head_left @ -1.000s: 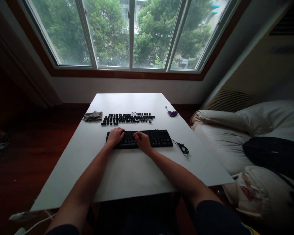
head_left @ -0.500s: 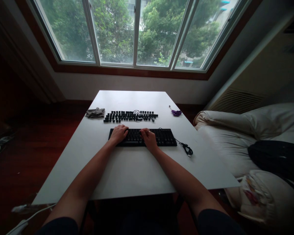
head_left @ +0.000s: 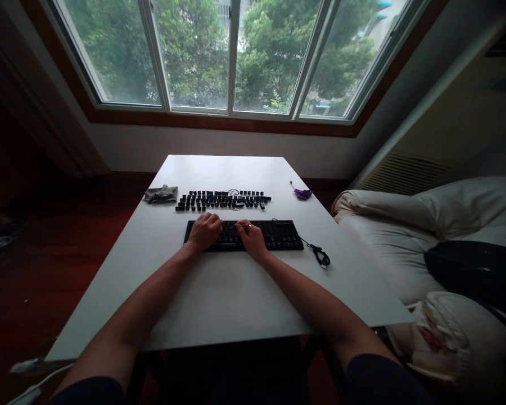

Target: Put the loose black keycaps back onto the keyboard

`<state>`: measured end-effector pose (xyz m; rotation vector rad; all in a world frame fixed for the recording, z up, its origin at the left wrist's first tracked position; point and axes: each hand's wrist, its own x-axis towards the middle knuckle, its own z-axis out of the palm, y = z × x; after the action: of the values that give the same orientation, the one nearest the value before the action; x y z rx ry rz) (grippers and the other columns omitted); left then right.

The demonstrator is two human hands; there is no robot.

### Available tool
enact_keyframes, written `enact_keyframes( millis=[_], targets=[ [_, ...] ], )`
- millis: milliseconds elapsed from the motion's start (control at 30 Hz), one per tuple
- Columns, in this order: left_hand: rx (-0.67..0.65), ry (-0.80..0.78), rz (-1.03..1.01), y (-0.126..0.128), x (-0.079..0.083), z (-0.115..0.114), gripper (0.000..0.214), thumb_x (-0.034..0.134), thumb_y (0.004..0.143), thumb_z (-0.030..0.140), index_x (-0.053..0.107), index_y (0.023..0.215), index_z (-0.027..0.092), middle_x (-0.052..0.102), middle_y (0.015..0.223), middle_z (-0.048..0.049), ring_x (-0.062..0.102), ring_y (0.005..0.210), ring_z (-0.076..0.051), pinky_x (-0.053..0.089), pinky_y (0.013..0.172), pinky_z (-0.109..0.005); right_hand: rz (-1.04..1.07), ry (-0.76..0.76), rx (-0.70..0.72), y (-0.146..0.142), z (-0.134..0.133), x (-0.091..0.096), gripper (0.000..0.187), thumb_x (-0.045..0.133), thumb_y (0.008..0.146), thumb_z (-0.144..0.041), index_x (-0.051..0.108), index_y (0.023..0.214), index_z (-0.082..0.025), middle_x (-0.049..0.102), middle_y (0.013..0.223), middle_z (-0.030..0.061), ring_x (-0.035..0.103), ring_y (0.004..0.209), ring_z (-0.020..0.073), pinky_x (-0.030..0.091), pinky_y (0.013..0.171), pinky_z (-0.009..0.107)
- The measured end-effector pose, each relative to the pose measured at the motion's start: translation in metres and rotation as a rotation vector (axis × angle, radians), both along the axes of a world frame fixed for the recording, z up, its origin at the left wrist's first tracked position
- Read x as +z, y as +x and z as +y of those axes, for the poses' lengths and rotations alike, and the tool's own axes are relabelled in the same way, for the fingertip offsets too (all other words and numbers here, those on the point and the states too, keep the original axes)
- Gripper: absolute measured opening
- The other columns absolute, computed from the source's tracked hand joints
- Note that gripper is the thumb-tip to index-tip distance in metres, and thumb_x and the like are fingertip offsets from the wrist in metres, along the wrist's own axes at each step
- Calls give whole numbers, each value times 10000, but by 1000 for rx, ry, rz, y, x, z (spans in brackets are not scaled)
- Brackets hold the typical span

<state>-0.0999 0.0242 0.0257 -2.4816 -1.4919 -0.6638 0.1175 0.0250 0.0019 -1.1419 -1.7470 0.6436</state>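
A black keyboard (head_left: pixel 278 239) lies on the white table in front of me. My left hand (head_left: pixel 206 229) rests over its left part with bent fingers, gripping it from above. Close by, my right hand (head_left: pixel 251 236) is over the middle of the keyboard, its thumb and fingertips pinched together. A small bright glint shows at those fingers; what they hold is too small to make out. Beyond the keyboard, several loose black keycaps (head_left: pixel 219 199) stand in rows. A thin cable ring (head_left: pixel 233 192) lies among them.
The keyboard's coiled USB cable (head_left: pixel 320 256) lies to its right. A grey cloth (head_left: pixel 161 194) is at the table's left edge, and a purple item (head_left: pixel 302 194) at the right. A pale sofa (head_left: pixel 383 236) with a dark bag (head_left: pixel 476 275) stands beside the white table (head_left: pixel 219 304).
My right hand has moved slightly left along the keyboard, closer to my left hand. The left hand's fingers are drawn in a little more. The view has shifted slightly.
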Motion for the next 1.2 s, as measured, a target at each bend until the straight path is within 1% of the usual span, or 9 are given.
enact_keyframes(
  millis=[133,233,367,500,633,733,867,1033,1200],
  targets=[
    [-4,14,28,1,2,-4,281,417,1002,231,692,944,218,665,1026,-127,568,1002,-280,417,908,-452,-130,6,36,0,14,-2,273,578,937,-446,730,978,-224,662,699,8,587,638,184,416,668,281],
    [-24,13,71,1,3,-5,288,413,1002,240,686,911,215,660,1007,-133,576,996,-280,415,907,-455,-156,6,70,0,22,-3,241,599,924,-411,742,957,-220,687,735,20,611,669,186,423,679,279],
    [-113,-35,115,2,4,-10,300,424,1011,300,682,890,204,654,956,-126,599,945,-267,428,878,-442,-168,17,83,2,24,-5,246,595,933,-409,742,946,-212,704,758,30,629,687,191,431,685,278],
    [-251,-118,116,0,1,-15,274,533,973,434,691,1037,220,670,1021,-97,625,938,-248,453,869,-410,-150,16,75,11,25,-6,251,580,945,-403,733,968,-205,721,779,36,655,714,197,455,713,277],
    [-313,-149,73,-1,-4,-14,396,641,906,461,647,1239,246,664,1202,-90,622,1067,-270,457,952,-424,-169,-15,42,24,33,-5,254,585,936,-406,729,948,-198,731,780,39,668,724,201,474,724,278],
    [-295,-152,61,2,-8,-12,446,655,898,410,611,1314,255,642,1288,-92,601,1138,-286,445,993,-444,-185,-42,35,30,42,-3,246,592,922,-407,726,957,-204,724,754,26,659,704,198,480,719,280],
    [-242,-138,35,8,-10,-11,448,669,886,381,615,1310,248,630,1310,-99,566,1182,-301,435,1001,-459,-176,-93,61,33,54,-1,202,604,896,-379,706,920,-206,708,725,20,637,692,193,483,716,285],
    [-167,-133,-20,6,-11,-6,431,696,860,489,665,1210,239,652,1182,-104,576,1082,-294,450,926,-447,-35,-125,150,24,70,3,209,498,888,-307,667,948,-199,700,819,23,632,733,181,489,719,286],
    [-135,-122,-38,1,-12,0,343,676,874,489,686,1099,230,652,1088,-97,577,1003,-276,457,884,-430,9,-96,218,7,72,4,200,495,858,-277,658,943,-198,700,812,20,618,685,174,490,682,288]
  ],
)
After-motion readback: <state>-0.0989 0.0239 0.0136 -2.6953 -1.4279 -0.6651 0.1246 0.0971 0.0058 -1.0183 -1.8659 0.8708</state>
